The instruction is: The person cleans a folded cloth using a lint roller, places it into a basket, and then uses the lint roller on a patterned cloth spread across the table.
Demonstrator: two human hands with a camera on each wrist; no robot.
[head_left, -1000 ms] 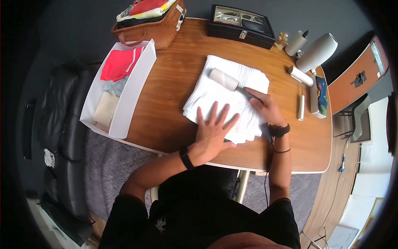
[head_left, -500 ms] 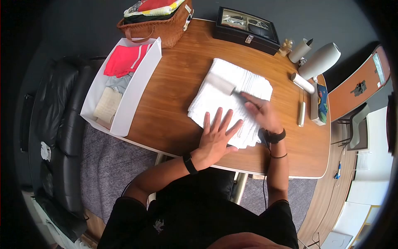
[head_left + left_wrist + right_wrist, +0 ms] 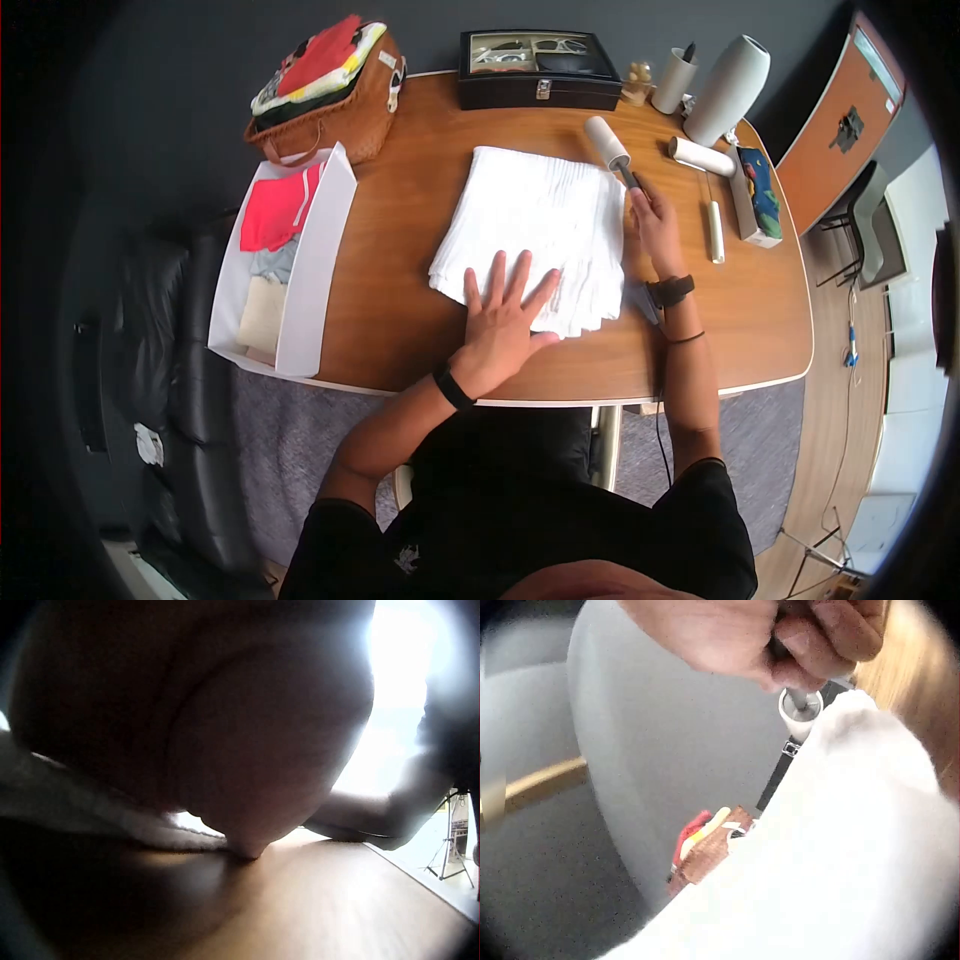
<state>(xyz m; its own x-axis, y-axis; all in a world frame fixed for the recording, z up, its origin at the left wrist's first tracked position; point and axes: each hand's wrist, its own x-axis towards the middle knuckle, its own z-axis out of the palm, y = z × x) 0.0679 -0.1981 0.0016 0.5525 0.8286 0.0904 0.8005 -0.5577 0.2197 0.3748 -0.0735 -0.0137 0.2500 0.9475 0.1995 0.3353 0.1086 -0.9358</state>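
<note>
A folded white cloth (image 3: 535,200) with ribbed, layered edges lies flat on the wooden table (image 3: 400,200). Fingers spread and straight, my left hand (image 3: 500,328) rests on its near edge, and in the left wrist view the thumb side of that hand (image 3: 255,750) comes down to the tabletop. My right hand (image 3: 657,228) grips the dark handle of a lint roller (image 3: 606,142), whose white head points away from me beyond the cloth's far right corner. In the right wrist view curled fingers wrap the handle, with the roller's end (image 3: 801,724) just below them.
To the left stands a white box (image 3: 318,270) of folded clothes, behind it a brown basket (image 3: 335,125) of clothes. A black glasses case (image 3: 540,92) sits at the back. A white roll (image 3: 702,157), a vase (image 3: 730,90) and a narrow box (image 3: 757,195) line the right side.
The right hand has moved the lint roller off the cloth, to the right and away from me. The left hand stays on the cloth's near edge. The head view has shifted.
</note>
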